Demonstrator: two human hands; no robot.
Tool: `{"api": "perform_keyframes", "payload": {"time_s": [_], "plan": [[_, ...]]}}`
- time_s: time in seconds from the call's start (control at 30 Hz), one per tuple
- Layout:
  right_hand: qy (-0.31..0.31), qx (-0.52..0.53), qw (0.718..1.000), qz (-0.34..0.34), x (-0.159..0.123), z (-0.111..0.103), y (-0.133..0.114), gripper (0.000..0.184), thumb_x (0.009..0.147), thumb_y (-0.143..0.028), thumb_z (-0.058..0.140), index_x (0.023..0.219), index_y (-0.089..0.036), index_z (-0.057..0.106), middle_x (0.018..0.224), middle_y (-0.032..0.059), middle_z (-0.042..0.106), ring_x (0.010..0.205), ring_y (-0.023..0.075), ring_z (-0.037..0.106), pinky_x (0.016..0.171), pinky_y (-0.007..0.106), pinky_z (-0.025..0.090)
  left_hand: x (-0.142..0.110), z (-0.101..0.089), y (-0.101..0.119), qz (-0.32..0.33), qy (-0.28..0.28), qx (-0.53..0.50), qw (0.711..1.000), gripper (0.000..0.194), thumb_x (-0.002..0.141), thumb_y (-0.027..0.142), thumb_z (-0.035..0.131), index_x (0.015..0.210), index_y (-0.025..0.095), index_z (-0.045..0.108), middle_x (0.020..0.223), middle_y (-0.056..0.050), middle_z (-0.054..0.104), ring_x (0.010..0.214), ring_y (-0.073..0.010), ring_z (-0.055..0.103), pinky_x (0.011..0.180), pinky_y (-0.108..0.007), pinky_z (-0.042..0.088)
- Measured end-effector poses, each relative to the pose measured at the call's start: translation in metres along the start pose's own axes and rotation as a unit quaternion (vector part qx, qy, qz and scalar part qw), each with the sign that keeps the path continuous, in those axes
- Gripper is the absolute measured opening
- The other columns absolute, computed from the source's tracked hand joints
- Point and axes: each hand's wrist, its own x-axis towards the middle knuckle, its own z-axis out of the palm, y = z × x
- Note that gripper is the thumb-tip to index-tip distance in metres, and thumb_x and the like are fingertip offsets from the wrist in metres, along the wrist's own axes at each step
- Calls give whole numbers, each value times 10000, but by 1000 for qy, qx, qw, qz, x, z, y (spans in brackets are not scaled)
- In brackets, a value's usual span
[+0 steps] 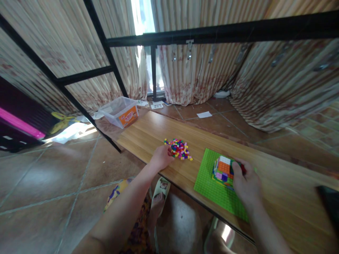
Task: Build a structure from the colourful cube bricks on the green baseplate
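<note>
Hands apart, both low over the wooden bench [153, 128]. Left hand [162, 157]: fingers curled at the edge of the pile of small coloured blocks [180, 150]; cannot tell whether a block is pinched between them. Right hand [248, 183]: thumb and fingers bent round one side of the block stack [224, 168], gripping it; part of that side is hidden.

Stack sits on the green studded board [208, 183], toward its far side. White, orange, purple and pink blocks show. Pile lies loose on bare wood, to the left of the board.

Handling, as I judge it: one block at a time, taken from the pile's edge by its sides, leaves the studs free. Line up studs before pressing; press straight down, since a sideways push could shear a course loose. Right hand best kept light but steady, board flat.

Farther out: clear plastic bin [113, 112] by the bench end, paper sheet [204, 114] on the tiles, striped curtains [182, 77] behind.
</note>
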Motion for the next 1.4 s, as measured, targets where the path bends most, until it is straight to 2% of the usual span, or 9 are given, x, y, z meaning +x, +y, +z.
{"api": "perform_keyframes", "payload": {"time_s": [0.13,0.37,0.57,0.7,0.83,0.97,1.03,1.13,1.4], "plan": [[5,15,1000,-3,0,2,1,522,870,-534,414,1161,-171,650,1103,127,685,978,271,620,876,415,460,0,-1,-1,14,-2,28,1000,133,676,121,674,800,167,659,738,-20,699,725,-168,640,635,-249,432],[15,37,999,-8,0,2,-6,515,865,-530,417,1123,-156,658,1091,140,689,979,270,614,893,418,445,2,10,8,31,6,113,993,137,817,269,597,836,163,682,852,-80,716,828,-215,648,718,-300,441],[13,59,998,-7,-2,1,-9,507,869,-532,424,1131,-160,648,1113,138,684,1005,269,611,915,428,439,4,8,7,38,16,110,993,125,804,201,573,809,167,693,814,-75,713,811,-217,647,720,-301,440],[1,113,994,4,-1,0,-7,528,881,-582,412,1126,-180,652,1133,120,681,1046,260,602,948,430,426,5,6,15,80,3,-40,996,103,780,171,580,749,166,678,717,-31,688,696,-167,622,674,-264,450],[43,236,969,63,9,-8,2,609,869,-680,374,1078,-190,669,1067,99,696,988,232,630,887,399,461,-3,20,41,157,-31,-280,947,110,776,144,586,831,146,681,793,-20,705,738,-135,630,709,-238,484],[111,358,916,144,18,-21,14,619,830,-704,421,1021,-171,669,977,96,711,883,201,665,754,332,483,-17,42,69,183,-77,-345,917,171,780,110,582,897,148,701,783,-15,696,725,-122,619,698,-231,484],[118,376,904,166,19,-24,19,581,821,-685,450,971,-171,673,926,89,715,836,191,670,710,312,480,-22,51,79,185,-90,-352,913,174,781,98,583,894,148,706,768,-12,694,709,-119,617,686,-228,483],[106,361,912,160,17,-25,24,536,814,-659,489,939,-173,676,894,87,719,816,190,673,702,311,485,-26,60,87,188,-83,-350,914,179,796,102,579,905,155,711,799,-15,706,728,-120,631,690,-223,487],[80,236,967,50,17,-21,29,588,857,-682,418,960,-173,693,874,94,729,832,216,673,828,407,512,-29,76,89,203,-46,-289,934,117,802,128,608,813,175,714,789,-11,723,728,-132,654,685,-230,500]]}}
